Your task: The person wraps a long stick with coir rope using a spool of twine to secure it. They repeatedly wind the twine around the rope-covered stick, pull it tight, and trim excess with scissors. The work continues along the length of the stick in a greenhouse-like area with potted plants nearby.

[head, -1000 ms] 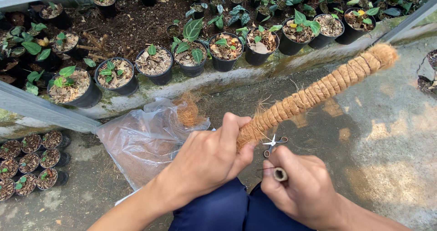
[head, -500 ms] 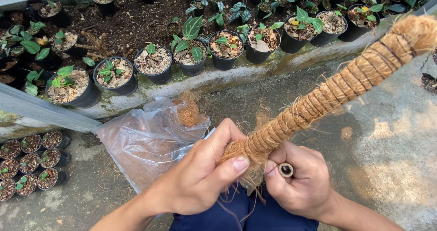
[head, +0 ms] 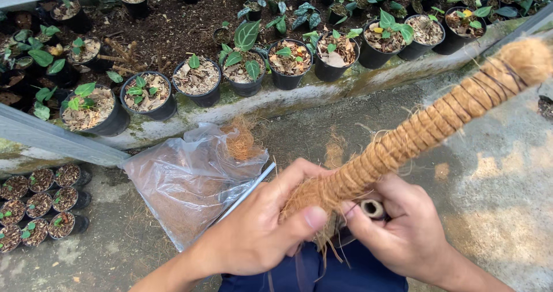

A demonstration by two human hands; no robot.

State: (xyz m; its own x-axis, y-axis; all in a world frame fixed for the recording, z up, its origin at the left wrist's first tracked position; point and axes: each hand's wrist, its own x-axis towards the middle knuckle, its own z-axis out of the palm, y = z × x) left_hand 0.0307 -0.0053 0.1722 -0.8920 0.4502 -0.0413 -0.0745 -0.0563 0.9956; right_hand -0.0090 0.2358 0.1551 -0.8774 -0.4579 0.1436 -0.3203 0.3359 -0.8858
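A long pole wrapped in brown coconut fibre and bound with dark string (head: 438, 119) slants from my lap up to the right edge. My left hand (head: 259, 234) grips its frayed lower end, thumb pressed on the loose fibres. My right hand (head: 397, 223) holds the same end from the right, fingers by the pole's bare grey tube tip (head: 373, 209). My dark blue trousers (head: 322, 269) lie under both hands.
A clear plastic bag (head: 184, 182) with loose coconut fibre lies on the concrete to the left. Black pots with small green plants (head: 247, 67) line a raised soil bed behind it. More small pots (head: 40, 203) sit at the lower left.
The pole's far end has swung up and to the right. The scissors seen a second ago are no longer visible. Both hands have closed tighter round the frayed end.
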